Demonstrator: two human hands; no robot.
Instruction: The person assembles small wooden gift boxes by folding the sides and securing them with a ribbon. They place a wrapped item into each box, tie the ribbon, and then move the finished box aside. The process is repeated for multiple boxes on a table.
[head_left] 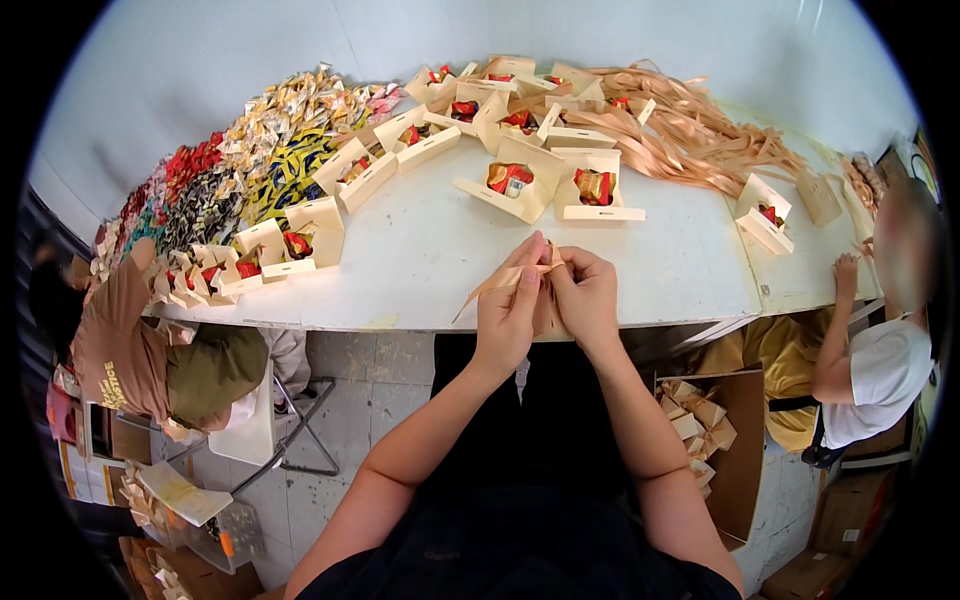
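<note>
White table (660, 255), pale wall (180, 60), grey tiled floor (345, 400).

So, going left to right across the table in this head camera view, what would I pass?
Heap of wrapped sweets → open cream boxes → left hand → right hand, both on a tan ribbon → pile of tan ribbons → lone small box.

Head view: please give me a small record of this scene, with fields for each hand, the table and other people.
left hand: left hand pinches a tan ribbon
right hand: right hand grips the same ribbon, touching the left hand
table: white table with open cream boxes, a candy pile, loose ribbons
other people: one person at the left edge, one at the right
</note>
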